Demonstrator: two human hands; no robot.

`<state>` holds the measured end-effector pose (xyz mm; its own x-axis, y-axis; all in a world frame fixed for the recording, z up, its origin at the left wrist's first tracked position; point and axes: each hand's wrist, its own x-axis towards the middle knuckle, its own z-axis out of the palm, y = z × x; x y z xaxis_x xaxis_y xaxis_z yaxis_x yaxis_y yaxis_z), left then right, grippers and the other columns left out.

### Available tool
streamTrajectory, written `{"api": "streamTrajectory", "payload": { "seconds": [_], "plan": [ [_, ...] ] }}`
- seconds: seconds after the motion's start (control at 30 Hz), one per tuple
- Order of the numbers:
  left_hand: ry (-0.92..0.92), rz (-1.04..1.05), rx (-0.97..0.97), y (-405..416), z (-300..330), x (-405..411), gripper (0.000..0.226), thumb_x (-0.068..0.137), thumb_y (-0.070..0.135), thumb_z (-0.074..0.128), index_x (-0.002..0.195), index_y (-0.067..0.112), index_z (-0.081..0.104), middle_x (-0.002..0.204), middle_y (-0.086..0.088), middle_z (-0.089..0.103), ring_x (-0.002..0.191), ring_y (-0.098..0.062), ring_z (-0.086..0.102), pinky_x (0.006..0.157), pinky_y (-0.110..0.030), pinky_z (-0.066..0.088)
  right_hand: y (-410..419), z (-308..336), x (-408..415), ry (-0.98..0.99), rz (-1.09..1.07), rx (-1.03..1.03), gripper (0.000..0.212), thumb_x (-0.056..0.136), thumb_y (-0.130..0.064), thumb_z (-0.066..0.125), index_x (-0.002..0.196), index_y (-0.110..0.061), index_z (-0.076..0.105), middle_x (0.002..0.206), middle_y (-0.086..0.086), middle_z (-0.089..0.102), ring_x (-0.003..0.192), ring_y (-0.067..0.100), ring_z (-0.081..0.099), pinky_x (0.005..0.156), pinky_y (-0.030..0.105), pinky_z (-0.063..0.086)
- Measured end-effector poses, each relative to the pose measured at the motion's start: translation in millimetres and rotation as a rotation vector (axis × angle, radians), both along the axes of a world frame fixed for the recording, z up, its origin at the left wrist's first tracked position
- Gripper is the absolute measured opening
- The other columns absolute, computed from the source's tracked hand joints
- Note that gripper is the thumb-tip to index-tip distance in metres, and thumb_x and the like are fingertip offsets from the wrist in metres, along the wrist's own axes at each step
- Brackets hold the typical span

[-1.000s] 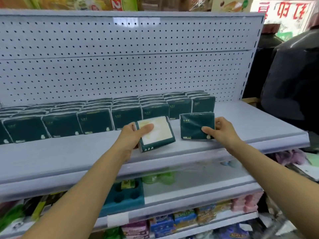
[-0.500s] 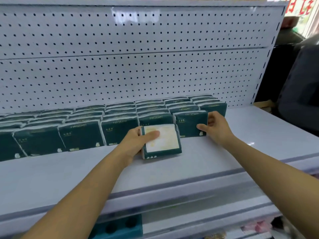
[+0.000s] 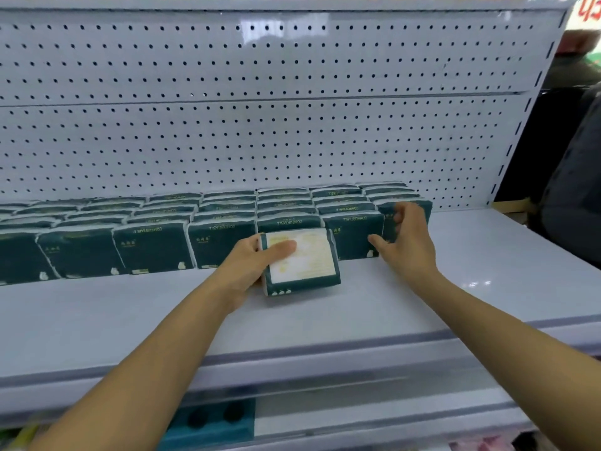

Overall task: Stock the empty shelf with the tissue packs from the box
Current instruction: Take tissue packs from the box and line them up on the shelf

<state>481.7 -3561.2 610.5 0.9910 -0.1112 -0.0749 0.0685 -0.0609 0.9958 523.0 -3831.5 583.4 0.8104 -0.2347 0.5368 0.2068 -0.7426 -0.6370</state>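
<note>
Shelf (image 3: pixel 487 275): rows of tissue packs (image 3: pixel 153 245) fill the back; front strip and right end bare. Left hand (image 3: pixel 250 268) grips one tissue pack (image 3: pixel 300 260) on the shelf. Right hand (image 3: pixel 406 242), fingers loosely curled, touches the end pack (image 3: pixel 419 209). Box unseen.

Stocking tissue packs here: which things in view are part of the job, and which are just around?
Job:
left hand, gripping the loose tissue pack
right hand, at the end pack of the row
stocked rows
shelf

Just around:
pegboard back panel
teal tray on the lower shelf
</note>
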Motion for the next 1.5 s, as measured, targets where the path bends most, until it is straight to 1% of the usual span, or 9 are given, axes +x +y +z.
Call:
{"api": "streamTrajectory", "payload": {
  "seconds": [0.17,0.4,0.53,0.7,0.9,1.1,1.23,1.33,1.5],
  "plan": [
    [0.111,0.088,-0.232,-32.1,17.9,-1.9,0.032,0.094,0.02,0.063,0.124,0.008,0.061,0.119,-0.015,0.07,0.09,-0.021,0.068,0.073,-0.031,0.057,6.7,10.6,-18.9,-0.422,0.415,-0.614,0.071,0.076,-0.027,0.076,0.138,-0.015,0.043,0.137,0.01,0.048,0.122,0.027,0.047,0.098,0.036,0.044],
    [0.082,-0.018,-0.169,-44.0,30.6,-3.0,0.074,0.091,0.075,0.024,0.119,0.019,0.064,0.111,-0.003,0.072,0.083,-0.02,0.072,0.059,-0.032,0.053,-6.2,37.9,-31.8,0.144,0.571,0.37,0.029,0.083,-0.03,0.076,0.107,-0.017,0.068,0.097,-0.004,0.073,0.085,0.016,0.066,0.076,0.037,0.056],
    [-0.042,-0.04,-0.066,-57.6,26.6,-4.8,0.037,0.091,0.046,0.063,0.115,0.017,0.066,0.109,-0.004,0.069,0.077,-0.016,0.067,0.055,-0.027,0.051,-16.8,39.3,-35.5,0.228,0.576,0.516,0.027,0.088,-0.023,0.071,0.108,-0.007,0.064,0.094,0.013,0.072,0.068,0.003,0.064,0.058,0.012,0.045],
    [-0.097,0.003,0.01,-73.2,29.2,-3.6,0.029,0.088,0.03,0.072,0.11,0.011,0.065,0.096,-0.004,0.067,0.069,-0.013,0.063,0.05,-0.025,0.047,-27.8,38.3,-37.8,0.277,0.544,0.583,0.027,0.086,-0.025,0.074,0.108,-0.013,0.063,0.084,-0.001,0.069,0.073,0.012,0.06,0.063,0.026,0.041],
    [-0.267,-0.034,0.206,-98.8,36.2,-6.9,0.012,0.085,0.021,0.073,0.087,0.012,0.065,0.067,0.008,0.056,0.063,-0.008,0.051,0.057,-0.022,0.04,-50.7,56.2,-43.6,0.04,0.531,-0.065,0.078,0.077,-0.032,0.08,0.14,-0.043,0.036,0.133,-0.021,0.04,0.116,0.006,0.041,0.088,0.016,0.039],
    [-0.42,-0.115,0.266,-130.0,37.5,-4.1,0.014,0.09,0.036,0.069,0.101,0.028,0.071,0.097,0.011,0.07,0.087,-0.003,0.063,0.077,-0.019,0.051,-84.8,55.7,-36.3,0.212,0.625,-0.128,0.033,0.076,-0.02,0.082,0.103,-0.031,0.066,0.094,-0.015,0.065,0.087,0.008,0.058,0.069,0.022,0.044],
    [-0.753,0.125,0.944,-119.4,14.4,24.2,0.06,0.092,0.052,0.06,0.145,0.031,0.041,0.148,0.011,0.044,0.138,-0.009,0.037,0.119,-0.038,0.02,-129.6,26.0,-27.1,0.294,0.481,0.239,0.03,0.078,-0.01,0.079,0.104,-0.02,0.067,0.096,-0.008,0.073,0.091,0.018,0.064,0.069,0.03,0.055],
    [-0.785,0.072,1.464,-115.0,-4.1,48.1,0.092,0.089,0.059,0.057,0.157,0.028,0.004,0.165,0.005,0.007,0.152,-0.016,0.001,0.121,-0.047,-0.009,-146.7,8.0,-14.1,0.306,0.348,0.342,0.03,0.081,-0.013,0.078,0.109,-0.017,0.067,0.098,0.0,0.073,0.081,0.019,0.065,0.064,0.024,0.052],
    [-0.778,0.112,1.67,-118.1,-14.7,62.6,0.094,0.093,0.058,0.052,0.156,0.027,-0.011,0.166,0.003,-0.004,0.153,-0.018,-0.006,0.117,-0.049,-0.017,-142.2,1.3,11.9,0.235,0.209,0.251,0.022,0.085,-0.018,0.074,0.106,-0.018,0.069,0.096,-0.002,0.07,0.08,0.011,0.058,0.064,0.017,0.043]
  ]
}}
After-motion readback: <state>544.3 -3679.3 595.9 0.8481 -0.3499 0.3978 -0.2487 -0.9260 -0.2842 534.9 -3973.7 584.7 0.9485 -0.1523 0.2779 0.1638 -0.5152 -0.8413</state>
